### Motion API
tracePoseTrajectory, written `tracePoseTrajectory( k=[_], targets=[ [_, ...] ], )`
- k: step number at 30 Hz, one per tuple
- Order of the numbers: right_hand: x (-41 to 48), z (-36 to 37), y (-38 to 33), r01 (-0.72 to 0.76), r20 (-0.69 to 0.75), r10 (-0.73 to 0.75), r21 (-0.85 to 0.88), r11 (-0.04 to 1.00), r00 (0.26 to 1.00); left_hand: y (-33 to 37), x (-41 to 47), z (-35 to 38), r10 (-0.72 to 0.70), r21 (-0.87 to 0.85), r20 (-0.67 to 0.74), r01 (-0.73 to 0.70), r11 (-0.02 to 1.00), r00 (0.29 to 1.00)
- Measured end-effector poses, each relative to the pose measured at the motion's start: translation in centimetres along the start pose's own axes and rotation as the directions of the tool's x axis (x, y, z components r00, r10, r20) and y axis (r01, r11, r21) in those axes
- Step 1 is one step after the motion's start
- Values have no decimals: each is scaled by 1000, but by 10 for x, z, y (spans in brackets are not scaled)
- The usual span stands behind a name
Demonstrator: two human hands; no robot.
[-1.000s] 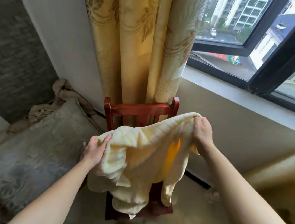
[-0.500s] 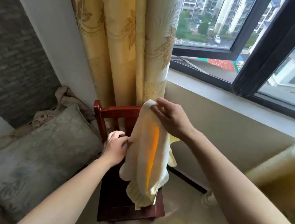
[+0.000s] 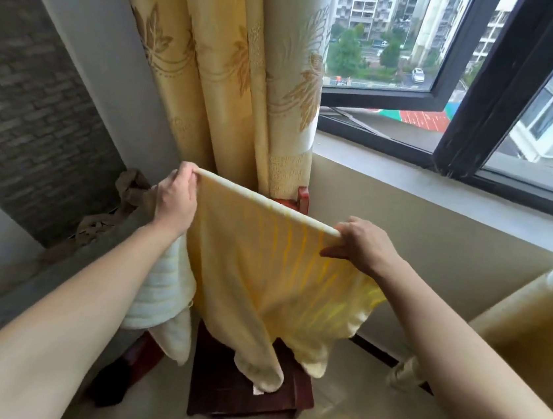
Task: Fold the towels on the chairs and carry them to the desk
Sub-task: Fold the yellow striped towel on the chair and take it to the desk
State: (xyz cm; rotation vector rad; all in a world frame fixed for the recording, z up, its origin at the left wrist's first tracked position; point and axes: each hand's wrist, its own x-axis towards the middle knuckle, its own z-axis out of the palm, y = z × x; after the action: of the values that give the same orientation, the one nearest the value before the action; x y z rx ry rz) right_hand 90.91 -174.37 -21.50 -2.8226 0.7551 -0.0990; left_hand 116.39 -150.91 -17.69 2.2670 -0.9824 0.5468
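Honestly no readable text anywhere here, the little white tag (image 3: 258, 392) hanging off the bottom of the yellow towel (image 3: 261, 269) is way too small and blurry to make out any writing.

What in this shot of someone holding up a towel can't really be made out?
Head view, the only one:
- Most of the chair: covered by the stretched towel.
- The towel's tag: too small to read.
- The right hand: its fingers, bar the thumb, sit behind the towel's top edge.
- The desk: outside the frame.
- The cushion at left: blurred.
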Motion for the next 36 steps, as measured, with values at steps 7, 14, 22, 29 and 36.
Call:
tracePoseTrajectory(
  k=[7, 14, 22, 29, 36],
  targets=[
    [2, 16, 35, -372, 96, 360, 219, 902, 928, -13, 1, -14, -13, 124, 28, 10, 992, 1000],
    [11, 18, 35, -447, -5, 458, 203, 871, 889, -25, -21, -9, -237, 145, 235, 207, 968, 943],
    [20, -32, 27, -309, -508, 369, 201, 929, 778, -58, -32, -2, -226, 327, 505, 57, 943, 833],
    [13, -10, 42, -512, -41, 512, 4, 859, 858, -49, -55, 23, -356, 460, 473, 118, 880, 806],
    [-1, -5, 44, -583, 94, 590, -97, 807, 802, -52, -62, 33, -448, 510, 462, 185, 840, 765]
  ],
)
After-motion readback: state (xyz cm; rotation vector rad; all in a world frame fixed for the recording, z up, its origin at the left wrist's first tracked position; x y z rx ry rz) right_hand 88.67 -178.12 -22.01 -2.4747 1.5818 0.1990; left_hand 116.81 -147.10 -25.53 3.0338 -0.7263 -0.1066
